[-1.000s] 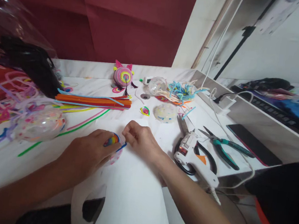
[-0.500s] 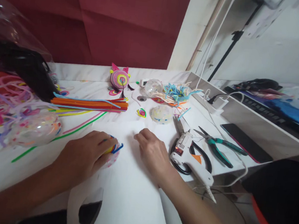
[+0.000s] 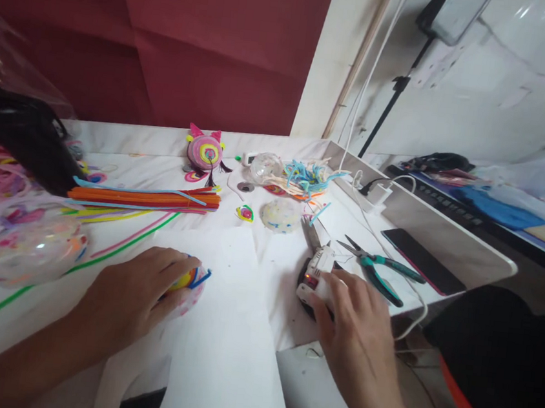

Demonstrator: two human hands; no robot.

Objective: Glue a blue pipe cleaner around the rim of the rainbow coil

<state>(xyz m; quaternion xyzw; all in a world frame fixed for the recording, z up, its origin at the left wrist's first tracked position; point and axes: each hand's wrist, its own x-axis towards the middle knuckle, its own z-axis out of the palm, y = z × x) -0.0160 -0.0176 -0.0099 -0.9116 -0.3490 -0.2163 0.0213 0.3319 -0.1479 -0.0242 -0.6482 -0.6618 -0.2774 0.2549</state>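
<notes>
My left hand (image 3: 147, 288) is closed on a small clear plastic ball (image 3: 190, 299) with pink specks, over the white paper (image 3: 225, 329). A yellow and red coil and a bent blue pipe cleaner (image 3: 201, 279) show on top of it. My right hand (image 3: 356, 330) has its thumb and fingers around the white hot glue gun (image 3: 317, 267), whose handle is mostly hidden under the palm. The gun lies over scissors (image 3: 311, 234), with only the blades and part of a dark handle showing. Long-nose pliers (image 3: 382, 271) with green grips lie just to the right.
A bundle of orange pipe cleaners (image 3: 146, 197) lies at back left, near a speckled clear ball (image 3: 33, 253). Behind are a pink decorated ball (image 3: 204, 151), a clear dome (image 3: 281, 214) and blue and cream strands (image 3: 309, 175). A phone (image 3: 422, 262) and a white cable (image 3: 419, 317) sit right.
My right hand has left the paper, moved right and closed around the hot glue gun. My left hand still holds the ball. The whole view has shifted slightly.
</notes>
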